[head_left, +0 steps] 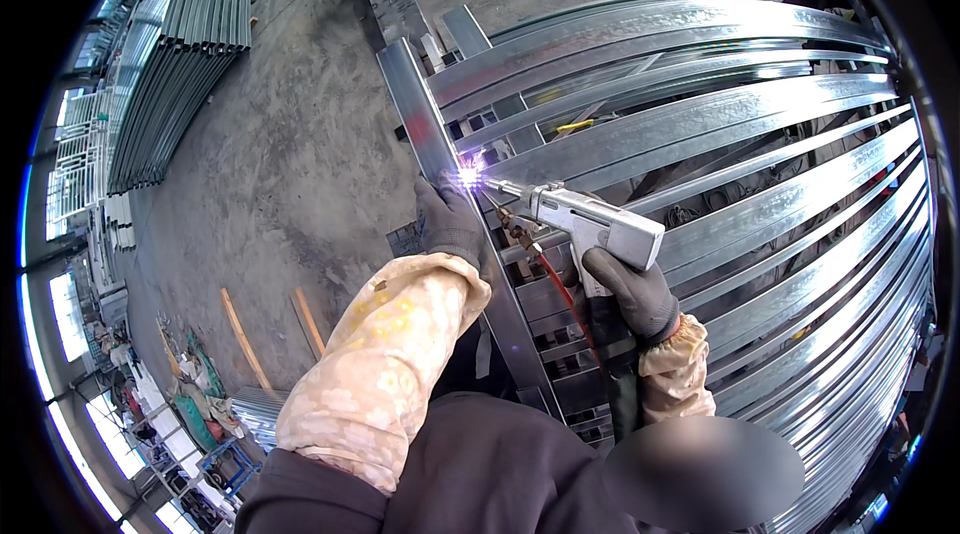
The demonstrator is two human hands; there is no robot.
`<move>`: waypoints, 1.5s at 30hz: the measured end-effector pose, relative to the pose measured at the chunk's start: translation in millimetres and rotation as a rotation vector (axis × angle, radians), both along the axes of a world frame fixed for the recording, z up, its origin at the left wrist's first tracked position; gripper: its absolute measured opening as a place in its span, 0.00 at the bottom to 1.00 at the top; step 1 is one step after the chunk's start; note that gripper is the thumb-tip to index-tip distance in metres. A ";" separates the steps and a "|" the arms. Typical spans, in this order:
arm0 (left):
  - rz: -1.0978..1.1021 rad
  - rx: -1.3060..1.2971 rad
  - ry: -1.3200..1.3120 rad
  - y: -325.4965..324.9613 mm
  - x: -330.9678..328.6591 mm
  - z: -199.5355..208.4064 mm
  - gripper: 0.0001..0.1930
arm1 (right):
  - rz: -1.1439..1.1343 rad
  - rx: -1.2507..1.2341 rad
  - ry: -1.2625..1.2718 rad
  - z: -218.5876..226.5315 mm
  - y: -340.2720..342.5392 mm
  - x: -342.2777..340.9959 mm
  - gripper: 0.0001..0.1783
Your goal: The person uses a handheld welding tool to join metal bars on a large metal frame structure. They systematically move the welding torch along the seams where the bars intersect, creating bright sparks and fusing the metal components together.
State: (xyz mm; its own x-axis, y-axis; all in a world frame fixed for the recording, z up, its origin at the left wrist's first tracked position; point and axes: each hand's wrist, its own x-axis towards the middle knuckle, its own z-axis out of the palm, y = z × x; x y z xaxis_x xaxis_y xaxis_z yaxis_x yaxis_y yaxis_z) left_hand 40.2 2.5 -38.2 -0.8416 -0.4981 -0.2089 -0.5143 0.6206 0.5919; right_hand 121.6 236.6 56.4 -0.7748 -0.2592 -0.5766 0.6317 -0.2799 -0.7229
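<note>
Concrete floor (290, 154), grey and stained. Large frame of galvanized steel bars (760, 194) fills the right half, long bars running left to right, bending with the lens. Stack of steel profiles (190, 24) lies on the floor at upper left, well apart.

One galvanized square tube (420, 109) crosses the bar ends, long axis running from upper left down toward the person.

Handheld welding gun (590, 224), grey, pistol-shaped: body lies nearly level, nozzle pointing left and slightly up at the square tube. Bright welding spark (468, 176) sits at the nozzle tip, where a bar meets the tube. Red hose (565, 294) hangs from under the gun toward the person.

Left hand (450, 224), dark glove, flowered sleeve cover, forearm reaching up; fingers wrapped on the tube edge just below the spark. Right hand (635, 294), dark glove, clenched round the gun's grip from below, wrist upright.
</note>
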 end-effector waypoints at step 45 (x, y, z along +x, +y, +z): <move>0.029 0.015 0.025 -3.1 1.3 -10.2 0.29 | 0.083 0.010 0.035 6.4 5.2 7.4 0.27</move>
